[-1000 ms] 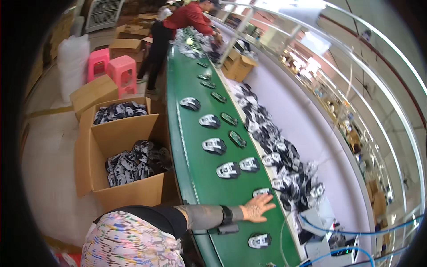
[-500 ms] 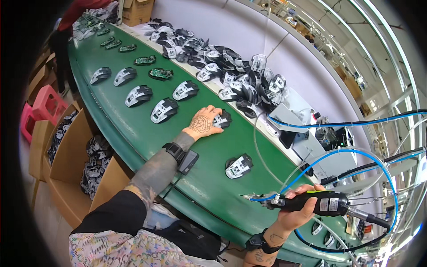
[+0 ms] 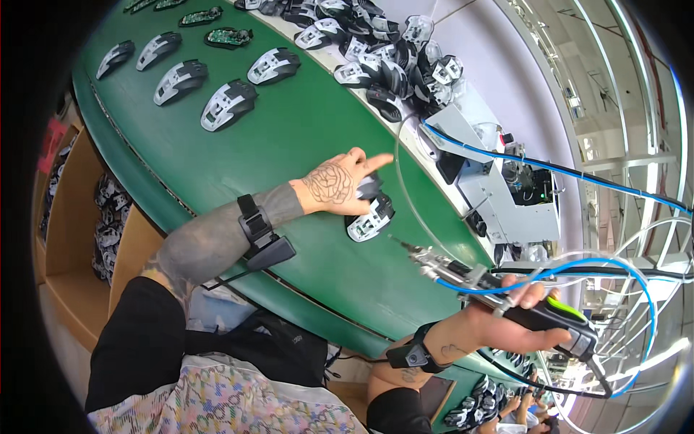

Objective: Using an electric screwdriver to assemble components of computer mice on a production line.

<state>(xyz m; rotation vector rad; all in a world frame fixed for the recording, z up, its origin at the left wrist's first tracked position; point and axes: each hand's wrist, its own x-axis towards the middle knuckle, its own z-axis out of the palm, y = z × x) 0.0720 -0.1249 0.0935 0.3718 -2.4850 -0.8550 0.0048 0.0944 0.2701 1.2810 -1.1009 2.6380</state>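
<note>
My left hand (image 3: 334, 182) is over the green table with its index finger stretched out. Its thumb and other fingers are round a grey and black computer mouse (image 3: 369, 186), mostly hidden by the hand. Right beside that lies another mouse, a white and black mouse shell (image 3: 371, 218) with openings in its top. My right hand (image 3: 510, 318) grips a black power screwdriver (image 3: 499, 289) with a metal nose and a blue air hose. The screwdriver's tip is in the air to the right of the white and black shell, pointing left.
Several mouse shells (image 3: 229, 105) stand spread on the green belt-like table (image 3: 238, 170) at far left, with green circuit boards (image 3: 228, 37) beyond. A pile of mice (image 3: 394, 72) lines the back ledge. A grey machine (image 3: 499, 195) stands right. Cardboard boxes (image 3: 69, 289) are lower left.
My left hand has brought its mouse rightward, close to the other shell, and its index finger has straightened. The screwdriver has tilted, its tip nearer that shell. The whole view has shifted.
</note>
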